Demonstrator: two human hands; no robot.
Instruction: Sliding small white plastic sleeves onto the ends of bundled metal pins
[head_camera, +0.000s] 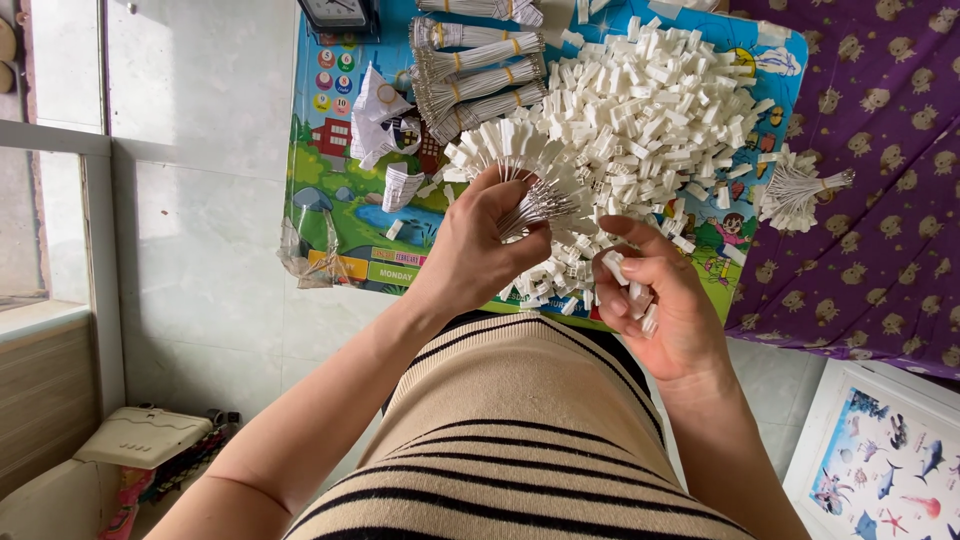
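Note:
My left hand (478, 248) grips a fanned bunch of thin metal pins tipped with small white plastic pieces (515, 160), held over the near edge of a colourful picture board (340, 215). My right hand (655, 305) is curled around several loose white plastic pieces (638, 300), with one pinched between thumb and forefinger. A big heap of the same white pieces (650, 100) lies on the board just beyond both hands.
Tied bundles of pins (480, 75) lie at the board's far left, with another finished fan (800, 190) at its right edge. Crumpled paper wrappers (385, 125) sit near the bundles. Purple patterned cloth (880, 150) covers the right; a sea-creature board (880, 460) leans lower right.

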